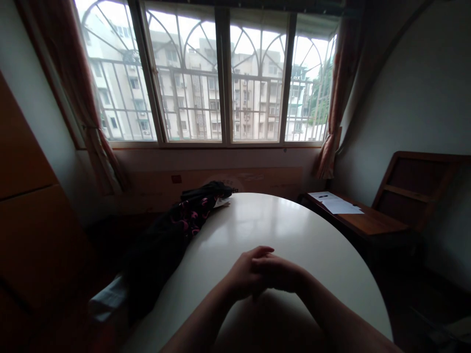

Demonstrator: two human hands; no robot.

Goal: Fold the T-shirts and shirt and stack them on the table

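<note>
Above the near part of a round white table (294, 230), my left hand (245, 274) and my right hand (281, 272) are clasped together. The fingers are folded against each other, and some are hidden between the palms. No object shows in either hand. Both forearms reach in from the bottom edge of the view. Dark clothing with a pink pattern (191, 218) hangs over the table's left edge, apart from the hands.
A wooden chair or bench (386, 224) with white papers (340, 203) and a pen stands at the right. Behind the table, a cardboard panel (154, 184) leans under the barred window. An orange-brown cabinet (33, 235) is at the left.
</note>
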